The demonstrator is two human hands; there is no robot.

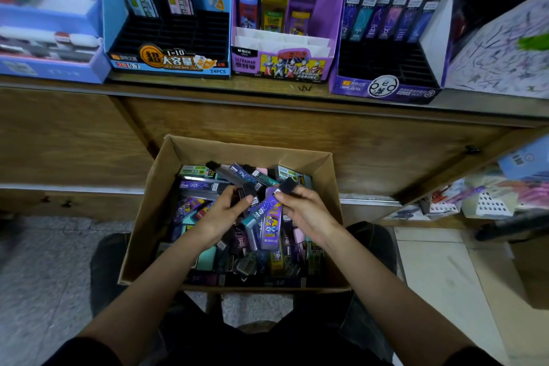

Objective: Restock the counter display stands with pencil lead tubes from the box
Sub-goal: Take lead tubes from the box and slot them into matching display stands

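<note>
The fingers [292,198] of the right hand [307,212] were curled, pinching a purple tube [271,224] near its top, with a black cap [287,185] jutting above the fingertips; whether more tubes sat in that grip could not be told. The left hand [221,214] had its fingers curled round a dark tube [248,189]. Both hands hovered close together over the open cardboard box [246,144], heaped with loose lead tubes [202,187], in front of the person's knees. Above, on the wooden counter [208,85], stood a blue stand [169,64] with two tubes at its back, a purple stand [282,67] with three, and a dark stand [386,89] with one row.
</note>
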